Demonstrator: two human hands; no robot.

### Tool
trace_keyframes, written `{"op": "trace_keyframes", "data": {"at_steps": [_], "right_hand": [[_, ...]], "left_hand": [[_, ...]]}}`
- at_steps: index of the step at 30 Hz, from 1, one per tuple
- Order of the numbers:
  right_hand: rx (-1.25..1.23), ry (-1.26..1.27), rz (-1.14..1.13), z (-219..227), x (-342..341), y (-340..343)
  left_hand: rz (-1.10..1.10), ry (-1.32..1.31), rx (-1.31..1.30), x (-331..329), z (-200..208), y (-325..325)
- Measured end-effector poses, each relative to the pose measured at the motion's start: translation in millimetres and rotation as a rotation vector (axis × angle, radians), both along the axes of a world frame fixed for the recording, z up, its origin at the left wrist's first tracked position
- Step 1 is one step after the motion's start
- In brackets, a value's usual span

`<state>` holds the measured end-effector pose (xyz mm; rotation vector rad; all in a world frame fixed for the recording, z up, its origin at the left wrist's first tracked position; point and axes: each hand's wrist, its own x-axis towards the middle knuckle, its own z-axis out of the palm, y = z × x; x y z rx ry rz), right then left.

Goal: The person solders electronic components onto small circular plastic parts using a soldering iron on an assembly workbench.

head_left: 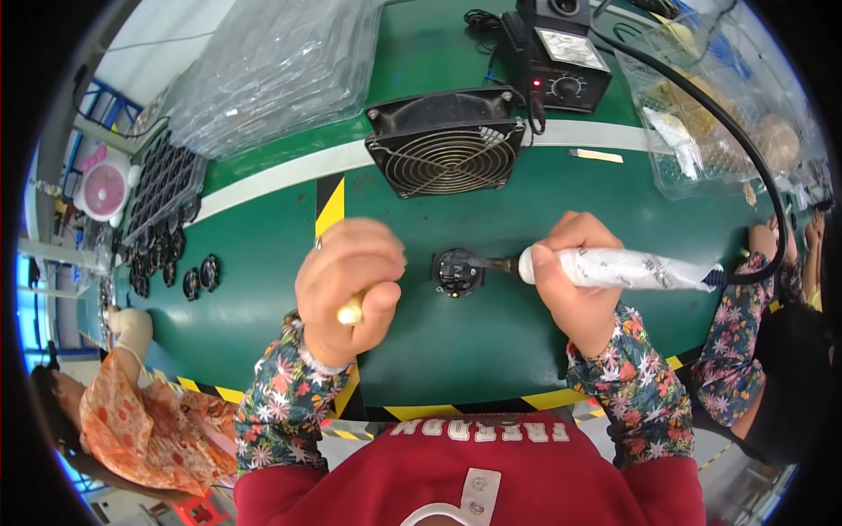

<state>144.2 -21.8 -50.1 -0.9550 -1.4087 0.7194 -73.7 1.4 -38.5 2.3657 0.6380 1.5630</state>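
Note:
A soldering iron (649, 268) with its handle wrapped in white printed plastic is gripped in my right hand (574, 276). Its metal tip points left and reaches the small round black part (454, 273) in front of me; whether it touches cannot be told. That part sits on the green table and shows small metal contacts. To the left of it, my left hand (346, 285) is closed around a slim object with a rounded yellow end (350, 312). Most of this object is hidden by my fingers, and the hand is slightly blurred.
A black fan (447, 145) stands behind the part, with a soldering station (561, 66) further back. The iron's black cable (761, 158) loops on the right. Stacked clear trays (272, 74) and several black parts (209, 273) lie left. Co-workers (145, 412) sit at both sides.

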Motion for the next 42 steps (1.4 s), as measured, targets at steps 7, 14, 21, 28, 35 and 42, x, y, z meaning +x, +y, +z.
{"op": "trace_keyframes", "data": {"at_steps": [7,14,21,28,35,42], "right_hand": [[0.002,-0.002,-0.020,2.5,2.1,4.3],[0.004,-0.005,0.023,1.6,3.1,4.2],[0.116,-0.050,0.010,9.1,7.7,2.1],[0.178,-0.092,-0.089,20.9,5.3,-1.0],[0.397,-0.048,-0.039,3.5,20.5,15.2],[0.109,0.041,0.028,18.2,-3.2,1.1]], "left_hand": [[0.027,0.678,-0.260,-2.1,-8.6,-12.9],[0.074,0.826,-0.277,4.6,-11.2,-16.3],[0.061,0.727,-0.215,19.8,-17.1,-13.4],[-0.254,0.719,-0.342,101.0,-21.7,-33.5],[-0.346,0.757,-0.227,106.9,-22.0,-33.3],[-0.252,0.690,-0.152,79.7,-19.7,-39.0]]}}
